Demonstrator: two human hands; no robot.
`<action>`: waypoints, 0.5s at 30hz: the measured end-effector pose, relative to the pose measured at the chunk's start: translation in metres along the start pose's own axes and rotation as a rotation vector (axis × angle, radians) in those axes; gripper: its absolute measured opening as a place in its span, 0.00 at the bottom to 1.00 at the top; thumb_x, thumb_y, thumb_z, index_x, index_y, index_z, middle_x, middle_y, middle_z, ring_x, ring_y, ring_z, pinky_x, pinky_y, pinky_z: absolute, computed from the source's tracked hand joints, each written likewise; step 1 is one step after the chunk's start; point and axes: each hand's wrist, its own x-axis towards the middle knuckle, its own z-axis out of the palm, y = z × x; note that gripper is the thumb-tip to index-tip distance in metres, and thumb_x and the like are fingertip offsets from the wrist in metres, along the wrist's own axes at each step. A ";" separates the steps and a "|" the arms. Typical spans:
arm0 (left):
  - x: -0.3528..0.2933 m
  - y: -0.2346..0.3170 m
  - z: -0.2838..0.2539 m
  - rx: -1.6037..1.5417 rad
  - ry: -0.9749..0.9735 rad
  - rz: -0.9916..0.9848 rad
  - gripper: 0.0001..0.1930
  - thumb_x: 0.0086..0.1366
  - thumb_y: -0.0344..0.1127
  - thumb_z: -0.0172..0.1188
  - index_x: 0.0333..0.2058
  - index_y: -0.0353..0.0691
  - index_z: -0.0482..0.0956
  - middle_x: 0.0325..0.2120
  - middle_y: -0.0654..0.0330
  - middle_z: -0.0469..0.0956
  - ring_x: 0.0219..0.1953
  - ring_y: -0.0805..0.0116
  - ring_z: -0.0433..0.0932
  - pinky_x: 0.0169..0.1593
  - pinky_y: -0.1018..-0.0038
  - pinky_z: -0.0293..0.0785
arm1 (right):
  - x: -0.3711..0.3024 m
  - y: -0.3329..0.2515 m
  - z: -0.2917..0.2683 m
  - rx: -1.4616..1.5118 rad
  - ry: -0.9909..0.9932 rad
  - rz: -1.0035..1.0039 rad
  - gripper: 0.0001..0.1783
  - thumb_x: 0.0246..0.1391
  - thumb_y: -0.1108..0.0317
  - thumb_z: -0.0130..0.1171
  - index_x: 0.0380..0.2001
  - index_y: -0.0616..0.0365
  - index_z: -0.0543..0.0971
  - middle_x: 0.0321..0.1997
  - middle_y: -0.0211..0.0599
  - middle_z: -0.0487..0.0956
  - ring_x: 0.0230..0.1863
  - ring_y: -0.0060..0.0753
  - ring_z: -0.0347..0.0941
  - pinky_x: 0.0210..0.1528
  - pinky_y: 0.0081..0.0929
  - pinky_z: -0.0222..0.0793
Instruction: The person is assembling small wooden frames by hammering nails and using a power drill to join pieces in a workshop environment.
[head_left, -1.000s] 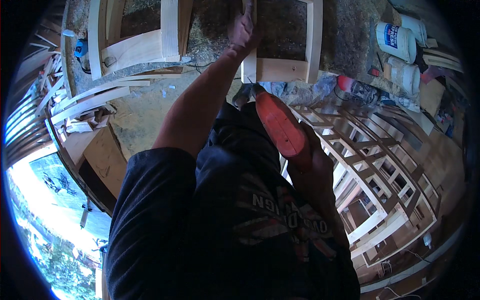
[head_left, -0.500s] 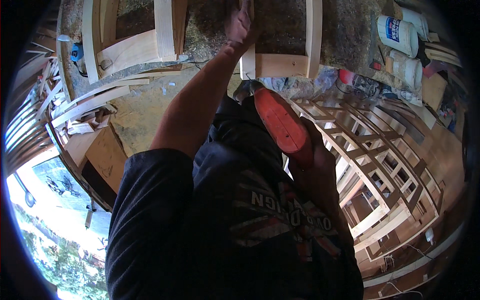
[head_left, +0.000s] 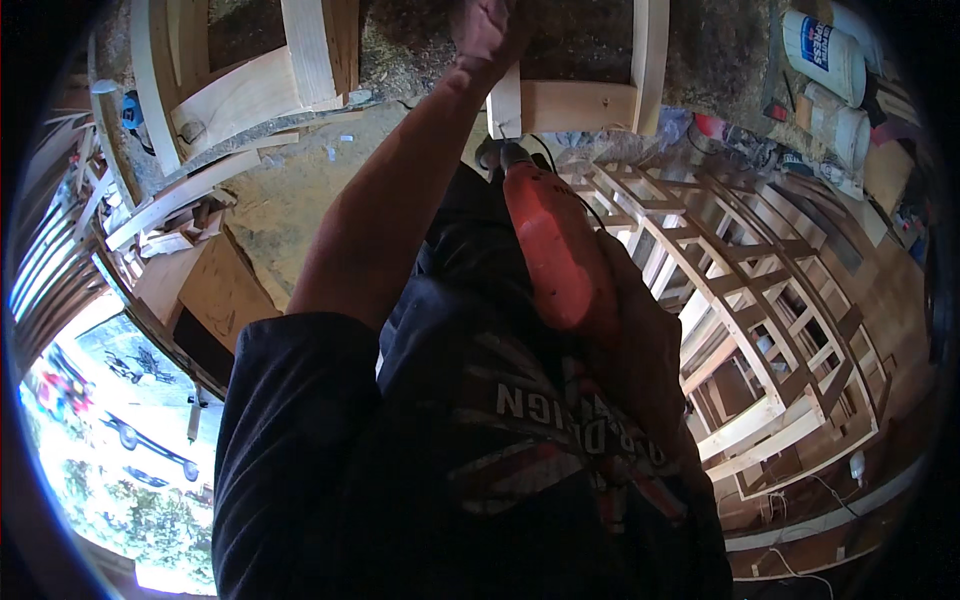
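Orange power drill (head_left: 550,250) sits at the centre of our view, its nose pointing up at the lower end of a pale wooden frame piece (head_left: 565,105), close against the wood; we cannot tell whether the tip actually touches it. Our right hand (head_left: 640,350) is wrapped around the rear of the drill, fingers closed on its body, though shadow hides most of them. Our left hand (head_left: 485,30) reaches up along an outstretched forearm and is closed around the upright of that same frame piece at the top edge of the picture; the fingertips are cut off by the rim.

Around the frame piece the ground is littered with sawdust (head_left: 420,50). To the upper left lies another bare-wood frame (head_left: 240,90) made of thick planks, and beside it a small blue tool (head_left: 130,110). Further left a flat plywood offcut (head_left: 220,290) rests among loose slats. To the right of the drill a large curved wooden lattice (head_left: 760,290) spreads across the floor. Near the upper right rim stand two white plastic tubs (head_left: 825,55), one with a blue label. Our dark printed shirt (head_left: 480,450) fills the lower middle of the picture.
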 end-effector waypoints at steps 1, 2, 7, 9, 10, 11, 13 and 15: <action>-0.001 0.001 0.000 -0.101 0.015 0.036 0.37 0.72 0.59 0.51 0.69 0.36 0.69 0.61 0.38 0.76 0.64 0.44 0.75 0.63 0.57 0.71 | 0.001 -0.001 0.001 -0.002 -0.001 0.000 0.38 0.57 0.67 0.67 0.70 0.53 0.68 0.56 0.56 0.83 0.56 0.58 0.82 0.56 0.45 0.78; -0.001 0.002 0.001 -0.204 0.032 0.076 0.37 0.72 0.58 0.51 0.69 0.36 0.69 0.60 0.37 0.77 0.64 0.43 0.75 0.63 0.57 0.72 | 0.003 -0.002 0.001 -0.004 -0.001 0.004 0.38 0.57 0.66 0.67 0.70 0.53 0.68 0.56 0.56 0.83 0.56 0.58 0.82 0.56 0.45 0.78; -0.001 0.015 -0.008 0.079 -0.060 -0.133 0.34 0.72 0.52 0.50 0.72 0.42 0.65 0.54 0.34 0.79 0.58 0.34 0.77 0.60 0.54 0.73 | 0.009 -0.004 0.004 -0.010 0.000 -0.011 0.38 0.57 0.63 0.68 0.70 0.53 0.68 0.56 0.56 0.83 0.56 0.58 0.82 0.56 0.45 0.78; 0.001 0.023 -0.011 0.183 -0.071 -0.162 0.34 0.72 0.50 0.49 0.74 0.46 0.64 0.53 0.32 0.78 0.57 0.31 0.76 0.59 0.52 0.73 | 0.012 -0.003 0.004 -0.012 0.003 -0.018 0.38 0.57 0.62 0.68 0.70 0.53 0.68 0.56 0.56 0.83 0.56 0.58 0.82 0.56 0.45 0.78; 0.001 0.026 -0.011 0.164 -0.077 -0.205 0.34 0.72 0.50 0.49 0.74 0.47 0.63 0.53 0.31 0.78 0.57 0.30 0.76 0.59 0.52 0.74 | 0.013 -0.002 0.004 -0.016 0.001 -0.019 0.39 0.57 0.62 0.68 0.70 0.53 0.68 0.56 0.56 0.83 0.56 0.58 0.82 0.56 0.46 0.78; 0.001 0.028 -0.011 0.146 -0.082 -0.247 0.34 0.72 0.49 0.49 0.74 0.49 0.63 0.54 0.30 0.77 0.57 0.29 0.75 0.58 0.51 0.74 | 0.014 -0.001 0.004 -0.021 -0.002 -0.022 0.39 0.58 0.61 0.68 0.70 0.53 0.68 0.56 0.56 0.83 0.56 0.58 0.82 0.56 0.46 0.78; 0.002 0.031 -0.009 0.101 0.018 -0.077 0.33 0.72 0.49 0.49 0.75 0.50 0.62 0.54 0.27 0.75 0.57 0.27 0.75 0.58 0.50 0.74 | 0.018 0.003 0.005 -0.025 -0.005 -0.029 0.39 0.58 0.60 0.68 0.70 0.53 0.68 0.56 0.56 0.83 0.56 0.58 0.82 0.56 0.46 0.78; 0.001 0.029 -0.007 0.110 0.052 -0.033 0.34 0.72 0.50 0.49 0.75 0.51 0.61 0.55 0.26 0.73 0.58 0.27 0.74 0.58 0.49 0.73 | 0.024 0.007 0.007 -0.037 -0.007 -0.034 0.39 0.58 0.59 0.69 0.70 0.53 0.68 0.56 0.56 0.82 0.55 0.58 0.82 0.56 0.46 0.78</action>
